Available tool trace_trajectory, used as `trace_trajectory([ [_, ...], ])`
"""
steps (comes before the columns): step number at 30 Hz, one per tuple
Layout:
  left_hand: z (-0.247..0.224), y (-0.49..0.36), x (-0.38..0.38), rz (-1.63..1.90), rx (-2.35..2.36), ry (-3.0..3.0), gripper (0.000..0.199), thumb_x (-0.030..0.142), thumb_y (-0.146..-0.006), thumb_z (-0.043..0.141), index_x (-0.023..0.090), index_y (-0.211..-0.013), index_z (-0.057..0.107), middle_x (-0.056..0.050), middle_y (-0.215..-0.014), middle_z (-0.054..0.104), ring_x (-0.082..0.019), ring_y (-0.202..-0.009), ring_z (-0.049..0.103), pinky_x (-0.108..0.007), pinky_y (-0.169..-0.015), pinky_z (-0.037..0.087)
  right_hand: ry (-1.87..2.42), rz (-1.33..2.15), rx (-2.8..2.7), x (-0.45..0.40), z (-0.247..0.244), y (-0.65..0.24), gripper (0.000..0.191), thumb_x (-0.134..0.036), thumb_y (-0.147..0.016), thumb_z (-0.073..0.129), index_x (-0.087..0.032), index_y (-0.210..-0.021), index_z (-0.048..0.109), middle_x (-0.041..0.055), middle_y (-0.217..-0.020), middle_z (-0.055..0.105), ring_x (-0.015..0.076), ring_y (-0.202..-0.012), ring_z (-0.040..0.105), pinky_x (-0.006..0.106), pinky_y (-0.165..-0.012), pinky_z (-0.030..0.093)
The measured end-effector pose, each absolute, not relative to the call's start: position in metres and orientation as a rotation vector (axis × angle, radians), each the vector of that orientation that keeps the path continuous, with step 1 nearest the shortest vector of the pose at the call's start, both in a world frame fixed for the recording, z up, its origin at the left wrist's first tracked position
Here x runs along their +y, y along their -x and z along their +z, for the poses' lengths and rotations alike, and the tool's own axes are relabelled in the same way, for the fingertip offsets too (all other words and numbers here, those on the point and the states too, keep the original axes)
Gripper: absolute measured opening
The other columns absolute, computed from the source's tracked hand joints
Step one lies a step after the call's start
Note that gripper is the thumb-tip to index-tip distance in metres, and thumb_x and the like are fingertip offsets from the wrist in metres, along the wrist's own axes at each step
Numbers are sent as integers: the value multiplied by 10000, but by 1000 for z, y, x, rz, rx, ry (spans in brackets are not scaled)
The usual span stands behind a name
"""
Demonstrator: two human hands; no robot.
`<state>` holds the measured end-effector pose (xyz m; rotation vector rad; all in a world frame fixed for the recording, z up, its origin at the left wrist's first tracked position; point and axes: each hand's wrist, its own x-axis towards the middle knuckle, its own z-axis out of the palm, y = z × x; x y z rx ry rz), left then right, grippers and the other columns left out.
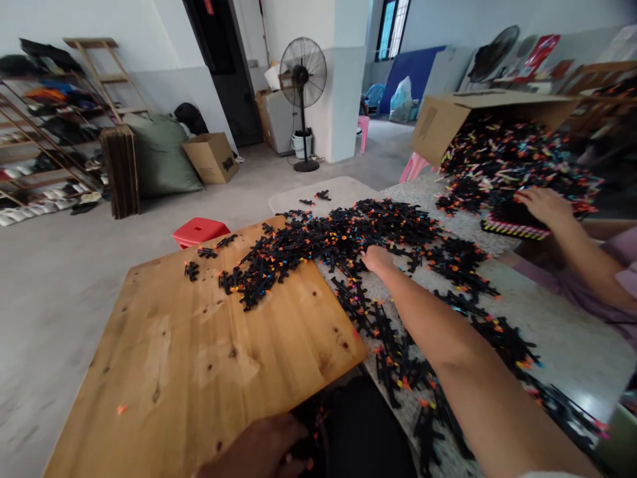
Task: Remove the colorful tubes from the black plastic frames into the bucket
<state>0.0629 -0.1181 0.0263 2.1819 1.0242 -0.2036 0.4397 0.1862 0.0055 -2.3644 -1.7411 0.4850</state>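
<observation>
Small black toy guns [318, 236] with orange, yellow and blue tips lie in a long heap across the wooden board and the stone-topped table. My right hand [379, 259] reaches into the heap's near side, fingers closed at a black toy gun; the fingertips are partly hidden. Low in the view, my left hand [261, 443] is in shadow and blurred above my dark lap [368, 425]. Its fingers curl around black toy guns with orange tips [318, 425], which are only partly visible.
A wooden board [199, 352] fills the left, with a red stool [200, 231] behind. At right, a cardboard box [432, 129] spills more toy guns beside another person's hand [545, 206]. More guns trail along the stone table [562, 312]. A standing fan [302, 73] is farther back.
</observation>
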Motion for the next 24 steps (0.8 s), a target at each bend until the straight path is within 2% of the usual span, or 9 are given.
trace_trajectory([
  [2, 42, -86, -80, 5, 968, -2257, 261, 326, -991, 545, 313, -1192, 711, -30, -1088, 756, -217, -1009, 714, -322, -924, 558, 2349, 518, -1768, 186, 1, -443, 364, -353, -971, 618, -44, -1070, 783, 270, -1091, 753, 282, -974, 712, 303, -751, 437],
  [4, 49, -118, -32, 243, 948, -2381, 288, 312, -1043, 457, 247, -1143, 719, -62, -1021, 751, -206, -962, 704, -324, -902, 559, 2298, 556, -1815, 177, 0, -449, 341, -384, -949, 650, -78, -944, 800, 219, -967, 776, 253, -890, 714, 286, -714, 425],
  [6, 46, -157, 19, 470, 917, -2522, 282, 294, -1044, 460, 206, -1138, 711, -94, -1045, 741, -218, -1005, 684, -353, -937, 555, 2237, 571, -1855, 161, 2, -459, 344, -415, -949, 640, -121, -853, 792, 156, -880, 780, 224, -833, 702, 270, -696, 418],
  [8, 34, -201, 66, 554, 971, -2650, 296, 258, -1008, 512, 178, -1249, 665, -130, -1152, 713, -252, -1098, 646, -410, -988, 543, 2169, 532, -1836, 141, 7, -473, 359, -436, -974, 587, -153, -862, 777, 107, -883, 781, 206, -835, 690, 257, -710, 424],
  [11, 11, -263, 116, 421, 907, -2874, 438, 197, -945, 569, 143, -1380, 582, -177, -1387, 599, -304, -1287, 536, -474, -1087, 463, 2040, 487, -1646, 108, 19, -497, 311, -432, -963, 576, -173, -920, 742, 80, -912, 776, 194, -825, 681, 257, -717, 448],
  [13, -3, -294, 136, 293, 798, -2980, 459, 146, -928, 559, 142, -1387, 578, -179, -1443, 555, -313, -1351, 474, -498, -1148, 377, 1959, 590, -1470, 84, 27, -510, 254, -420, -917, 628, -180, -920, 710, 74, -871, 768, 185, -737, 673, 261, -651, 460],
  [17, -18, -324, 157, 118, 763, -3013, 304, 104, -935, 512, 132, -1174, 697, -169, -1213, 665, -298, -1210, 544, -509, -1122, 358, 1784, 905, -1156, 31, 34, -519, 242, -428, -858, 677, -201, -935, 645, 69, -868, 756, 154, -581, 614, 247, -465, 425],
  [20, -17, -320, 165, 126, 836, -3011, 226, 115, -933, 522, 98, -1021, 729, -181, -1090, 686, -302, -1131, 574, -515, -1098, 380, 1664, 997, -1032, 0, 34, -511, 261, -425, -839, 685, -206, -974, 638, 34, -811, 718, 137, -544, 572, 231, -418, 406],
  [24, -1, -289, 149, 428, 697, -3051, 293, 237, -1009, 478, 140, -1150, 716, -148, -1149, 691, -246, -1072, 617, -402, -990, 493, 1520, 1010, -963, -22, 36, -483, 338, -450, -859, 675, -197, -1083, 669, 6, -778, 673, 126, -546, 541, 233, -434, 420],
])
